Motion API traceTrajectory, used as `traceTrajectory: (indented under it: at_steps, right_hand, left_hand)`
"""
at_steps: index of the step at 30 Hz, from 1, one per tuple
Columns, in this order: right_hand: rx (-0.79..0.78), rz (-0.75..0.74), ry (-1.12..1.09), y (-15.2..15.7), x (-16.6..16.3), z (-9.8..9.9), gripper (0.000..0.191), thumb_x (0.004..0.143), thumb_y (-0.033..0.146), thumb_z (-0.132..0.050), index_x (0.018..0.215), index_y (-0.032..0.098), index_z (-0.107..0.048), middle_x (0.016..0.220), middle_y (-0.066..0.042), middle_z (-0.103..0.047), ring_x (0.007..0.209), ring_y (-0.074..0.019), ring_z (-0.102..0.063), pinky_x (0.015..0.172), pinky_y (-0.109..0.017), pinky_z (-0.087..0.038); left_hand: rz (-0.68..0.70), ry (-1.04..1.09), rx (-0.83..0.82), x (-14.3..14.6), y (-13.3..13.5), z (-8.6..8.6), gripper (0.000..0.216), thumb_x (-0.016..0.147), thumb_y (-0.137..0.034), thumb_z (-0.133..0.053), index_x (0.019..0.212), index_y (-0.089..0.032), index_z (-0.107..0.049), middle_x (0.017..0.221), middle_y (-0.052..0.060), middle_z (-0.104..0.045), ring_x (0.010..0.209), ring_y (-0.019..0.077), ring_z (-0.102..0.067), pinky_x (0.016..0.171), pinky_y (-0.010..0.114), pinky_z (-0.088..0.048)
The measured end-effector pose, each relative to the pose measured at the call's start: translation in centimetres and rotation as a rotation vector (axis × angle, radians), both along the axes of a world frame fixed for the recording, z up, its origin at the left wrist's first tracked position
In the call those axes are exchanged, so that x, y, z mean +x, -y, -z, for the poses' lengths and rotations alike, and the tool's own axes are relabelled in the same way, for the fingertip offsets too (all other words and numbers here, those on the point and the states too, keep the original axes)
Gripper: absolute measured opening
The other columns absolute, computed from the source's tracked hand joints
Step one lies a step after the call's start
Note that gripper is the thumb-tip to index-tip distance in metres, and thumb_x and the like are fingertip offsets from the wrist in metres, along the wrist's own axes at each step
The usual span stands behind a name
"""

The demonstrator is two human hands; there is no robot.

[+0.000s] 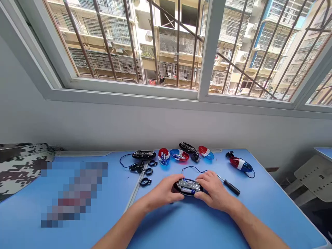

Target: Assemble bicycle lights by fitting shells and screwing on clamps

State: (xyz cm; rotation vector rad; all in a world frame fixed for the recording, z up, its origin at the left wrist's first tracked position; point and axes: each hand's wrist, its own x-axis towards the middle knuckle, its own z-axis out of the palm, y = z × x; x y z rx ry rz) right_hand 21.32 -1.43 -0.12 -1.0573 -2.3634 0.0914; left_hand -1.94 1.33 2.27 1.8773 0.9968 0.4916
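Note:
Both of my hands hold a small black oval device [188, 186] with batteries showing in its open top, resting on the blue table [207, 224]. My left hand [164, 191] grips its left end with curled fingers. My right hand [212, 189] closes over its right end. A thin black wire [193, 168] loops from the device toward the back. A black-handled screwdriver [230, 186] lies just right of my right hand.
Several red, white and blue oval light covers [179, 155] and black bases [144, 154] lie at the table's back, with black clamp rings [145, 181] to the left and an assembled light [240, 163] to the right. A camouflage cloth [18, 166] lies far left; a window wall stands behind.

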Motion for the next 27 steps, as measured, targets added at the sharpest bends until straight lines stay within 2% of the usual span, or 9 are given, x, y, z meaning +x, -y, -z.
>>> traceTrajectory:
  at_steps: [3, 10, 13, 17, 21, 27]
  right_hand:
    - [0.003, -0.009, 0.005, -0.1, 0.1, 0.0, 0.023, 0.091, 0.037, -0.055, 0.104, 0.018, -0.06, 0.102, -0.009, -0.067, 0.087, -0.023, -0.055, 0.083, -0.041, -0.042]
    - [0.007, -0.006, 0.031, 0.0, 0.1, -0.2, 0.021, 0.093, 0.034, -0.051, 0.104, 0.018, -0.06, 0.102, -0.01, -0.067, 0.087, -0.0224, -0.056, 0.082, -0.041, -0.042]
    - [0.011, -0.012, 0.024, -0.1, 0.2, -0.2, 0.022, 0.094, 0.034, -0.049, 0.104, 0.018, -0.06, 0.101, -0.01, -0.067, 0.087, -0.0226, -0.056, 0.082, -0.041, -0.043]
    - [0.027, -0.023, -0.073, -0.3, 0.4, 0.1, 0.024, 0.096, 0.034, -0.044, 0.109, 0.019, -0.059, 0.103, -0.01, -0.067, 0.089, -0.0221, -0.058, 0.082, -0.04, -0.046]
    - [0.059, 0.021, -0.205, -0.5, 0.7, 0.6, 0.032, 0.097, 0.033, -0.044, 0.125, 0.02, -0.051, 0.106, -0.01, -0.066, 0.095, -0.023, -0.06, 0.083, -0.041, -0.049]
    - [0.16, 0.078, -0.25, -0.5, 0.5, 1.0, 0.045, 0.093, 0.027, -0.051, 0.136, 0.022, -0.04, 0.102, -0.009, -0.067, 0.089, -0.0237, -0.061, 0.079, -0.043, -0.052]
  left_hand:
    - [0.004, -0.075, 0.12, -0.1, -0.2, -0.2, 0.032, 0.07, -0.023, -0.061, 0.101, -0.02, -0.065, 0.092, 0.001, -0.061, 0.082, 0.0208, -0.055, 0.067, 0.026, -0.044]
    - [0.028, -0.139, 0.239, -0.1, -0.2, -0.1, 0.038, 0.069, -0.025, -0.066, 0.106, -0.023, -0.063, 0.095, 0.001, -0.06, 0.084, 0.0214, -0.054, 0.073, 0.027, -0.043]
    - [0.033, -0.136, 0.264, 0.0, -0.2, 0.0, 0.032, 0.07, -0.026, -0.065, 0.102, -0.023, -0.065, 0.092, 0.001, -0.06, 0.083, 0.0218, -0.053, 0.075, 0.029, -0.042]
    - [0.023, -0.093, 0.237, 0.1, -0.4, 0.1, 0.029, 0.072, -0.03, -0.064, 0.1, -0.021, -0.065, 0.091, 0.002, -0.061, 0.082, 0.0216, -0.053, 0.071, 0.027, -0.041]
    - [-0.003, -0.033, 0.16, 0.0, -0.8, 0.3, 0.03, 0.075, -0.034, -0.061, 0.102, -0.021, -0.066, 0.093, 0.001, -0.062, 0.08, 0.0201, -0.054, 0.066, 0.025, -0.042]
    - [-0.049, 0.01, 0.066, 0.0, -1.1, 0.3, 0.031, 0.079, -0.037, -0.053, 0.098, -0.017, -0.067, 0.078, -0.001, -0.061, 0.068, 0.0173, -0.052, 0.057, 0.024, -0.039]
